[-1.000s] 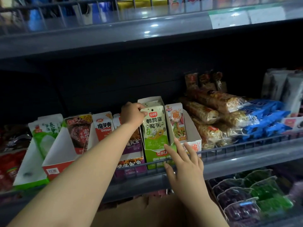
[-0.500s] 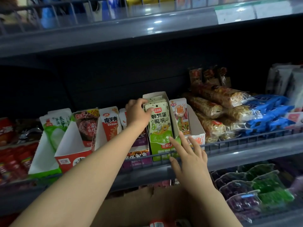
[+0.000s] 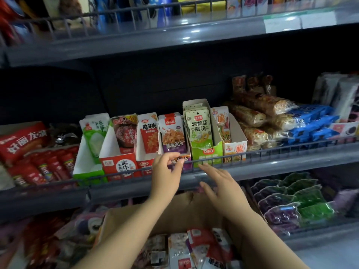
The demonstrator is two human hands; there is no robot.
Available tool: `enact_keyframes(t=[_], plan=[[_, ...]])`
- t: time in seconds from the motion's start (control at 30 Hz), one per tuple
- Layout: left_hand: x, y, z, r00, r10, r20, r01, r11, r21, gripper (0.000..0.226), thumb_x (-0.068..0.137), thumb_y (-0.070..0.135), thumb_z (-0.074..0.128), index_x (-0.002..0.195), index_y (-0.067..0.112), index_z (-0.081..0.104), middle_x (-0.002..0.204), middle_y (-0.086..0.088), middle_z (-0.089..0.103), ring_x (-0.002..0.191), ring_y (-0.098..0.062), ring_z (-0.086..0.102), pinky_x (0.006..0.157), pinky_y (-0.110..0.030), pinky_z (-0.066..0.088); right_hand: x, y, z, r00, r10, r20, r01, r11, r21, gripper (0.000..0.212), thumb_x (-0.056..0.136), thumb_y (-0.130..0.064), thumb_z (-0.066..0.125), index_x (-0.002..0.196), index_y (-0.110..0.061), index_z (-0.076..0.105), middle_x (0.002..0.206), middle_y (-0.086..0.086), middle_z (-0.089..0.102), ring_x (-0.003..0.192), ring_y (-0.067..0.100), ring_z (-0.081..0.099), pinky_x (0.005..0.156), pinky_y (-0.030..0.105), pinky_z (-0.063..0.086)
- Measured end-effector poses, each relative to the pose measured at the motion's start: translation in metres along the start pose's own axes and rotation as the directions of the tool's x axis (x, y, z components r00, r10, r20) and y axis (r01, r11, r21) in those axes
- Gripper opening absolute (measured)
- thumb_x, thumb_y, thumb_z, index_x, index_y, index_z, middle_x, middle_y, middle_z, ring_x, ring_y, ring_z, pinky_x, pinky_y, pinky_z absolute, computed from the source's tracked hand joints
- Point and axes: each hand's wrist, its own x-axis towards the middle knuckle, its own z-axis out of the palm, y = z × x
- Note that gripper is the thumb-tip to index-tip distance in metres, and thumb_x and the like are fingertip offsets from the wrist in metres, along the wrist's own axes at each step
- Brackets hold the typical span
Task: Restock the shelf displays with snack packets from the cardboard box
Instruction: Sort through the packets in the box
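Left hand [image 3: 168, 172] at frame centre, fingers curled at the purple display's [image 3: 173, 136] front, grasp indeterminable; right hand [image 3: 219, 184] spread, empty; packets [image 3: 186, 247] remain in cardboard box [image 3: 174, 216], bottom centre; risk: a tug topples upright packets.

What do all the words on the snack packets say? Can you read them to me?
"鹌鹑蛋 魔芋": green packet in the green display box.
"魔芋爽": red and white packet.
"脆": orange packet, and again on its display box.
"好丽友·派": big red pack at the left.
Purple packet, shelf price labels, and packets in the cardboard box: too blurred to read.
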Motion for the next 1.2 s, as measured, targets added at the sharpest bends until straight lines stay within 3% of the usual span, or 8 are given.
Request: enact_keyframes(t=[0.17, 0.27, 0.43, 0.63, 0.8, 0.9, 1.03, 1.2], plan=[[-0.052, -0.037, -0.012, 0.994, -0.105, 0.020, 0.106, 0.994, -0.015, 0.011, 0.091, 0.022, 0.060, 0.100, 0.028, 0.060, 0.101, 0.014, 0.047, 0.097, -0.006, 0.051, 0.071, -0.003, 0.037, -0.028, -0.009, 0.019, 0.981, 0.061, 0.182, -0.061, 0.998, -0.008, 0.043, 0.093, -0.035, 0.053, 0.135, -0.033, 0.047, 0.124, -0.007, 0.062, 0.114, 0.012, 0.057, 0.092, 0.026, 0.046], [-0.078, -0.058, -0.015, 0.980, -0.191, 0.056, 0.192, 0.981, -0.016, 0.008, 0.091, 0.022, 0.060, 0.098, 0.027, 0.061, 0.105, 0.008, 0.051, 0.094, -0.006, 0.053, 0.076, -0.012, 0.039, -0.042, -0.008, 0.033, 0.944, 0.116, 0.308, -0.116, 0.993, -0.017, 0.042, 0.091, -0.038, 0.055, 0.133, -0.034, 0.050, 0.116, -0.003, 0.067, 0.099, 0.013, 0.064, 0.086, 0.028, 0.051], [-0.110, -0.090, -0.013, 0.920, -0.351, 0.173, 0.350, 0.936, 0.037, 0.010, 0.093, 0.027, 0.057, 0.103, 0.026, 0.059, 0.110, 0.007, 0.054, 0.086, 0.005, 0.048, 0.071, -0.013, 0.038, -0.057, -0.003, 0.059, 0.848, 0.169, 0.502, -0.130, 0.985, -0.113, 0.043, 0.092, -0.039, 0.054, 0.132, -0.022, 0.052, 0.125, 0.000, 0.061, 0.113, 0.016, 0.057, 0.092, 0.025, 0.045], [-0.129, -0.123, -0.004, 0.824, -0.515, 0.237, 0.492, 0.857, 0.154, 0.025, 0.094, 0.029, 0.056, 0.114, 0.015, 0.059, 0.110, 0.005, 0.059, 0.093, -0.006, 0.050, 0.079, -0.020, 0.036, -0.067, 0.014, 0.090, 0.682, 0.207, 0.701, -0.140, 0.978, -0.153, 0.049, 0.092, -0.041, 0.053, 0.138, -0.026, 0.046, 0.142, 0.000, 0.048, 0.125, 0.020, 0.049, 0.104, 0.030, 0.040], [-0.131, -0.142, 0.004, 0.684, -0.613, 0.396, 0.544, 0.790, 0.284, 0.025, 0.095, 0.035, 0.054, 0.105, 0.014, 0.062, 0.109, 0.004, 0.059, 0.100, -0.012, 0.055, 0.089, -0.025, 0.043, -0.070, 0.032, 0.102, 0.541, 0.259, 0.800, -0.108, 0.965, -0.239, 0.051, 0.095, -0.042, 0.046, 0.142, -0.022, 0.041, 0.146, 0.004, 0.042, 0.130, 0.022, 0.043, 0.105, 0.029, 0.034], [-0.134, -0.150, 0.006, 0.586, -0.677, 0.446, 0.608, 0.731, 0.311, 0.032, 0.093, 0.036, 0.056, 0.115, 0.013, 0.060, 0.118, -0.005, 0.062, 0.107, -0.024, 0.060, 0.096, -0.039, 0.049, -0.071, 0.041, 0.106, 0.474, 0.304, 0.827, -0.129, 0.953, -0.276, 0.048, 0.095, -0.032, 0.047, 0.140, -0.017, 0.042, 0.141, 0.008, 0.047, 0.125, 0.025, 0.047, 0.104, 0.033, 0.037], [-0.132, -0.159, 0.010, 0.517, -0.722, 0.459, 0.700, 0.666, 0.259, 0.029, 0.093, 0.026, 0.058, 0.116, 0.009, 0.057, 0.085, -0.005, 0.063, 0.076, -0.020, 0.061, 0.082, -0.036, 0.054, -0.070, 0.048, 0.108, 0.385, 0.341, 0.857, -0.106, 0.939, -0.326, 0.062, 0.094, -0.039, 0.050, 0.149, -0.027, 0.025, 0.147, 0.004, 0.039, 0.127, 0.024, 0.044, 0.105, 0.032, 0.038], [-0.133, -0.160, 0.013, 0.486, -0.731, 0.479, 0.765, 0.621, 0.171, 0.023, 0.093, 0.017, 0.058, 0.114, 0.010, 0.056, 0.088, -0.006, 0.064, 0.075, -0.017, 0.062, 0.076, -0.032, 0.057, -0.070, 0.050, 0.110, 0.379, 0.318, 0.869, -0.117, 0.948, -0.296, 0.068, 0.093, -0.042, 0.053, 0.150, -0.032, 0.017, 0.154, 0.004, 0.027, 0.136, 0.026, 0.034, 0.108, 0.029, 0.032]])
